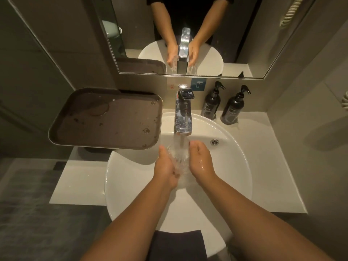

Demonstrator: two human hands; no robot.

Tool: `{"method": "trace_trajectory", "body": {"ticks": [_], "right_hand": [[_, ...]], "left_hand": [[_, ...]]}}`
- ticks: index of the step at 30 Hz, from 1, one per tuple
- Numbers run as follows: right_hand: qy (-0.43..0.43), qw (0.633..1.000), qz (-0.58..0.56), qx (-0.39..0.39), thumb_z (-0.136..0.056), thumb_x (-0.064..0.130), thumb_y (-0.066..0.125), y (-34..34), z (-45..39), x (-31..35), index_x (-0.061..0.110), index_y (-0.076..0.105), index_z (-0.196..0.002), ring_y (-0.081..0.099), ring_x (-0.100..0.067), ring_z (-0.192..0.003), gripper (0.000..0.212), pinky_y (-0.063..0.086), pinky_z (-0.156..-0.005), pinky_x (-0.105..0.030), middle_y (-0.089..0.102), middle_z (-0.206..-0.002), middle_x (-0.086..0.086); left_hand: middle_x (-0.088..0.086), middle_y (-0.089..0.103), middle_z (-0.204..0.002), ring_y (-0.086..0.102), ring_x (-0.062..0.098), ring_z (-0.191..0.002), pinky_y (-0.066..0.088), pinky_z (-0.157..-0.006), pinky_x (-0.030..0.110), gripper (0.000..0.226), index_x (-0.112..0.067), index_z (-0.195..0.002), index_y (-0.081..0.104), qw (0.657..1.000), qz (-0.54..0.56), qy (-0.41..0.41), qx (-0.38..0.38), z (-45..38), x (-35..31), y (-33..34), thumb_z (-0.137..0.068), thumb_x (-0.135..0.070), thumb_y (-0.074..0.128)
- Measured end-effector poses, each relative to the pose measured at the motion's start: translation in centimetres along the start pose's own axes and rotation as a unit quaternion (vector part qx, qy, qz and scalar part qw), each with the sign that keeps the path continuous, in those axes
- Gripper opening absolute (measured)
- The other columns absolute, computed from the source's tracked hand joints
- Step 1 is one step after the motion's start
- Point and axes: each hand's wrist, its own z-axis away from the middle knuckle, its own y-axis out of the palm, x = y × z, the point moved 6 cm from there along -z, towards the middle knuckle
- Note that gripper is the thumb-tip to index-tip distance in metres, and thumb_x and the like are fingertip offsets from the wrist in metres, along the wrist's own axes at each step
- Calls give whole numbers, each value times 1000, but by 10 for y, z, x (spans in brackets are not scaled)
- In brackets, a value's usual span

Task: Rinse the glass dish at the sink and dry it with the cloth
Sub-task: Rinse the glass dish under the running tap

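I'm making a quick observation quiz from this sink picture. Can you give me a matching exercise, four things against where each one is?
Things:
1. glass dish
2. dark cloth
3. brown tray
4. two pump bottles

Places:
A. draped over the near rim of the sink
B. on the counter right of the tap
C. under the running water, between the left hand and right hand
D. left of the tap, partly over the basin

Pairs: 1-C, 2-A, 3-D, 4-B

Your forearms are bare right down to both wet hands, with no sleeves, watch or rings showing; the mirror shows a dark short-sleeved top.
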Motion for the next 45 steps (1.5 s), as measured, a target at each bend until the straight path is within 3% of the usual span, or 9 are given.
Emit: {"method": "trace_trajectory", "body": {"ticks": [7, 11, 17, 31, 37, 38, 39, 42, 45], "right_hand": [[153, 983, -65, 82, -95, 5, 42, -28, -26, 18, 7, 63, -84, 52, -17, -50, 24, 43, -49, -26, 58, -62, -4], [-144, 986, 84, 6, -96, 13, 49, -62, -46, 115, 15, 54, -128, 57, -13, -106, 33, 47, -95, -32, 59, -120, -1], [-416, 753, 486, 155, -87, 5, 57, -15, -35, 182, 16, 29, -151, 18, -24, -147, 70, 20, -117, -37, 18, -161, -8], [-419, 764, 465, 153, -89, -8, 51, -11, -22, 152, 7, 16, -153, 4, -26, -150, 75, 7, -119, -33, 11, -162, -12], [-193, 954, 216, 75, -92, 8, 46, -41, -7, 97, 16, 15, -155, 13, -18, -148, 70, 16, -120, -37, 11, -163, -4], [-108, 979, 163, 58, -94, 11, 46, -46, -2, 74, 17, 19, -154, 22, -20, -145, 66, 23, -117, -38, 19, -161, -4], [-15, 992, 109, 63, -96, 14, 47, -48, 5, 49, 15, 27, -152, 34, -23, -140, 60, 31, -112, -39, 30, -156, -7], [193, 958, -68, 202, -97, 25, 55, -25, 34, 1, 11, 65, -114, 65, -24, -94, 24, 48, -87, -45, 67, -107, -12], [233, 924, -123, 278, -93, 31, 62, -10, 47, -1, 14, 73, -102, 62, -14, -73, 22, 56, -75, -39, 69, -83, -2]], "left_hand": [[5, 61, -63, 57, 17, -54, 47, -53, 26, 49, -17, -81, 59, 992, 110, -33, 60, 10, 2, 4, -97, -57, 34], [6, 61, -65, 56, 13, -50, 42, -45, 22, 56, -15, -73, 59, 988, 134, -55, 62, 6, -1, -4, -91, -66, 42], [28, 55, -131, 61, 39, -112, 55, -89, 40, 79, -15, -149, 32, 988, 122, -62, 70, 19, -5, -3, -90, -68, 36], [14, 70, -107, 71, 31, -89, 57, -75, 48, 60, -9, -126, 55, 993, 112, -26, 21, 13, -6, -21, -91, -57, 50], [7, 69, -111, 74, 29, -71, 56, -70, 34, 58, -8, -121, 56, 995, 94, -27, 21, 21, -11, -28, -89, -57, 53], [4, -2, -122, 70, 22, -54, 58, -67, 31, 59, -9, -122, 55, 995, 94, -27, 27, 21, -13, -30, -87, -57, 55], [-11, 39, -53, 67, 17, -52, 58, -62, 26, 59, -12, -123, 54, 994, 98, -30, 32, 22, -15, -33, -85, -58, 56], [15, 56, -133, 54, 26, -124, 57, -79, 35, 66, -11, -138, 50, 997, 71, -29, 8, 18, -14, -39, -90, -57, 53], [7, 64, -97, 65, 23, -91, 57, -72, 38, 64, -8, -108, 64, 999, 35, -18, 15, 22, -14, -38, -78, -65, 61]]}}
